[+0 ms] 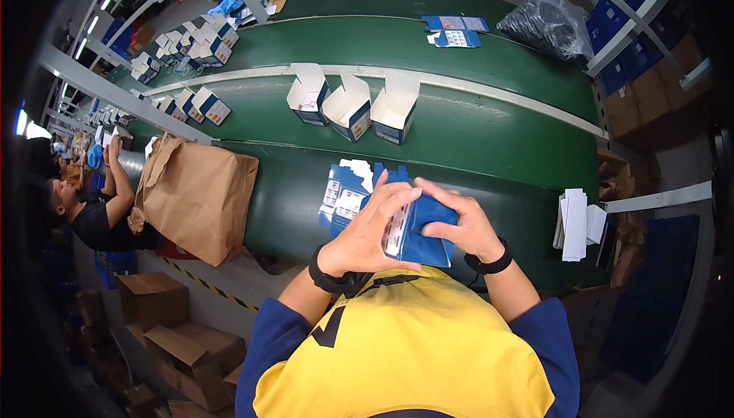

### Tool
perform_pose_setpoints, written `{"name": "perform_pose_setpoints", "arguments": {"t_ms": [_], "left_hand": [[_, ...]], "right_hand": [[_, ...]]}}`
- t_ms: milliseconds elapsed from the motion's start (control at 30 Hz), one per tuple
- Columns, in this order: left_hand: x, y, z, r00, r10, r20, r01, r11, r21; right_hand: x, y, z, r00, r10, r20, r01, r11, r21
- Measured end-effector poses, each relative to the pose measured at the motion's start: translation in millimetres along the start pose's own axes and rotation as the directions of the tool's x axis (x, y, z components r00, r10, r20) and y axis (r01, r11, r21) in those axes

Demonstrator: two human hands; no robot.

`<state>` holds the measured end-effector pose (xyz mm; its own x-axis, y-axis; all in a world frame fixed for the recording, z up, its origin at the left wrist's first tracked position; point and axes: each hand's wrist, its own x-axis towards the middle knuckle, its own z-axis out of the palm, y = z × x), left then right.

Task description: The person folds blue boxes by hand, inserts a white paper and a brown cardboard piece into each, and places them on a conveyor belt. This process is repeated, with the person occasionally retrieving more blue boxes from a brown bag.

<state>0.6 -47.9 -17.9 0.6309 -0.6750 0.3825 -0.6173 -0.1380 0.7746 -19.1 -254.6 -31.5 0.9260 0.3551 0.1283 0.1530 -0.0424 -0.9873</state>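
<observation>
Left hand (373, 225) is clasping the box (419, 247) from the left, right hand (468, 227) is pinching its right side; worktop (521, 213) is stretching rightward to white cards (574, 224).

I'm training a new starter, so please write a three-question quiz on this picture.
1. Fill in: the left hand and right hand hold a ___ carton.
2. True or false: the brown paper bag is right of both hands.
3. How many open boxes stand together on the green surface, nearest beyond the hands?

Key: 1. Blue. 2. False; the brown paper bag is on the left. 3. Three.
</observation>
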Motion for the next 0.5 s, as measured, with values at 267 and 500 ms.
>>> {"name": "perform_pose_setpoints", "arguments": {"t_ms": [267, 500], "left_hand": [[15, -12, 38, 0.955, -0.025, -0.295, -0.013, 0.992, -0.126], [3, -58, 38, 0.99, 0.116, -0.078, -0.112, 0.993, 0.047]], "right_hand": [[5, 0, 17, 0.919, -0.059, -0.389, 0.197, 0.925, 0.326], [12, 49, -16, 0.948, 0.257, -0.189, -0.09, 0.783, 0.615]]}}
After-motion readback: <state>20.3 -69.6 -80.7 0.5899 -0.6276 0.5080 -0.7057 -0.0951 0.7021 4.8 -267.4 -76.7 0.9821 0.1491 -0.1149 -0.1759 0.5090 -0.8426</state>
